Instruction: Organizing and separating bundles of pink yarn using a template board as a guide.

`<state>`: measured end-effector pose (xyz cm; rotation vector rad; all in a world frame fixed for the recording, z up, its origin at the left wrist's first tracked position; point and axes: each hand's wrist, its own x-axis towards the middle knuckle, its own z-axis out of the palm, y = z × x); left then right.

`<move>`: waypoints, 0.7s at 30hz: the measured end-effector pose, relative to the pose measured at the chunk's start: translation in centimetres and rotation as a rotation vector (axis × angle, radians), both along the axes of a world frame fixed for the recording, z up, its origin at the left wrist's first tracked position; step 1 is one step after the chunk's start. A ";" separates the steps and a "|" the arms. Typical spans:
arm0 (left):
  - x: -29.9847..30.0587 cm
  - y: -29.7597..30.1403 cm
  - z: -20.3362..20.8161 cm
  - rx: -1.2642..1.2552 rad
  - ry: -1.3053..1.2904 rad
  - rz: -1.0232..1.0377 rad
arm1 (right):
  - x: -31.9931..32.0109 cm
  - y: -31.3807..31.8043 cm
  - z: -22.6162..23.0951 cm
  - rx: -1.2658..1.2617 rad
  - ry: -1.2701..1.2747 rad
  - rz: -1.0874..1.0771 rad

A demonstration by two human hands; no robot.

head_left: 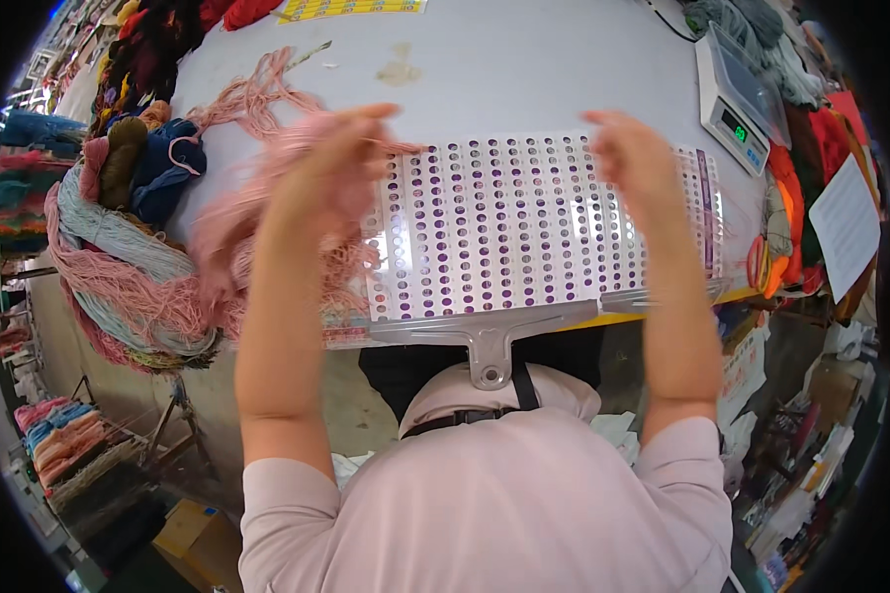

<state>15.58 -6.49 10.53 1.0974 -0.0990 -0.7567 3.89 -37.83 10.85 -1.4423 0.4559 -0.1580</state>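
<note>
My left hand (351, 153) is raised over the left end of a sheet (504, 227) covered in rows of small purple and grey round spots. Pink yarn (237, 237) lies in a loose heap beside and under my left forearm, and a few pink strands reach past that hand. My right hand (631, 158) is above the sheet's right part, level with the left and well apart from it. Motion blurs the fingers of both hands, so a thin thread in them cannot be made out. A grey plastic bar with a holed tab (489, 346) runs along the sheet's near edge.
Skeins of pale blue and pink yarn (133, 267) hang over the table's left edge, with dark blue yarn (168, 168) behind. A digital scale (737, 128) stands at the far right. A white paper (845, 229) and orange yarn (783, 217) are nearby. A yellow printed sheet (351, 8) lies at the back.
</note>
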 end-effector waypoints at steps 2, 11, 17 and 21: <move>-0.5 -3.6 -2.7 0.198 -0.086 -0.020 | 2.8 4.6 -2.6 0.011 0.065 0.041; -0.6 -6.6 -6.2 0.524 -0.233 -0.022 | 5.9 9.7 -8.3 -0.493 0.159 0.093; 1.0 -7.3 -6.9 0.665 -0.278 -0.254 | 5.8 10.0 -8.6 -0.413 0.128 0.036; 1.3 -7.2 -8.5 0.511 -0.229 -0.211 | 5.0 10.5 -9.9 -0.659 -0.076 0.013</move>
